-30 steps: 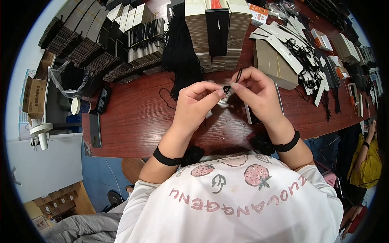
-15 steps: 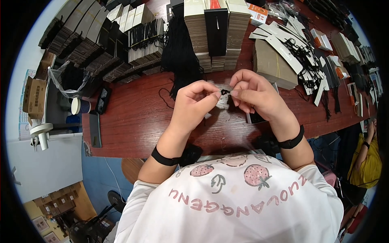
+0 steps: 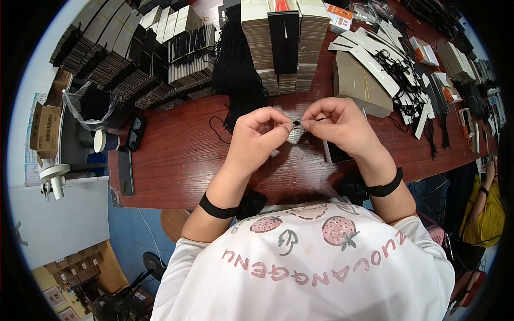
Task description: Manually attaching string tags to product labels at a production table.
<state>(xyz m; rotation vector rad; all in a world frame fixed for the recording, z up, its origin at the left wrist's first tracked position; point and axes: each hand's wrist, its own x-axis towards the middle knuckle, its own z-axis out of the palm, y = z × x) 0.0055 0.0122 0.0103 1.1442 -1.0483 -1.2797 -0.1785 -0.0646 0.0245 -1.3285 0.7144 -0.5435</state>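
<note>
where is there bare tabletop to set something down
The widest bare patch of red-brown table lies between the dark flat strip and the left forearm. A smaller one lies between the right forearm and the scattered white tags. Black cords and card stacks crowd the far side, beyond the left hand.

A white short-sleeved shirt (image 3: 316,294) is worn. On the shirt's front, red strawberries (image 3: 338,232) are printed, with a green-outlined motif (image 3: 288,241) set between them and faded red lettering (image 3: 320,277) arched higher up. Beyond the shirt's sleeves (image 3: 184,251), black bands (image 3: 219,208) are strapped.
</note>
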